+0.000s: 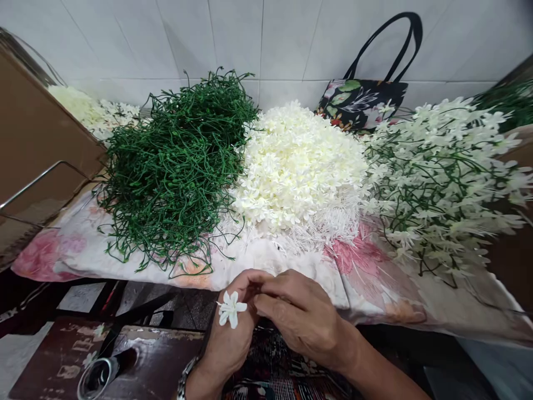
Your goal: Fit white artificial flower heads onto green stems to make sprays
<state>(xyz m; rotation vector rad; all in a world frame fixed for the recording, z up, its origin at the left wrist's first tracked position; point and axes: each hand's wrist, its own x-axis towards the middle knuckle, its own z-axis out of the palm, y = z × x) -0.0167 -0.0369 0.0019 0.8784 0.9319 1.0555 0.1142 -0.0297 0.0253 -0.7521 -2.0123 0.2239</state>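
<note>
My left hand [231, 333] is closed in a pinch on a small white artificial flower [230, 309], held just below the table's front edge. My right hand [302, 316] is pressed against the left, its fingers pinched together at the flower's stem side; what they grip is hidden. On the table above my hands lie a heap of green plastic stems [175, 166], a heap of loose white flowers [297, 166] and a pile of assembled white-flowered sprigs [441, 172].
A floral cloth [358, 261] covers the table. A dark floral tote bag [362, 100] leans on the tiled wall. A brown cardboard box [33, 133] stands at left. More white flowers [89, 111] lie behind it. A dark stool with a metal ring [97, 375] sits lower left.
</note>
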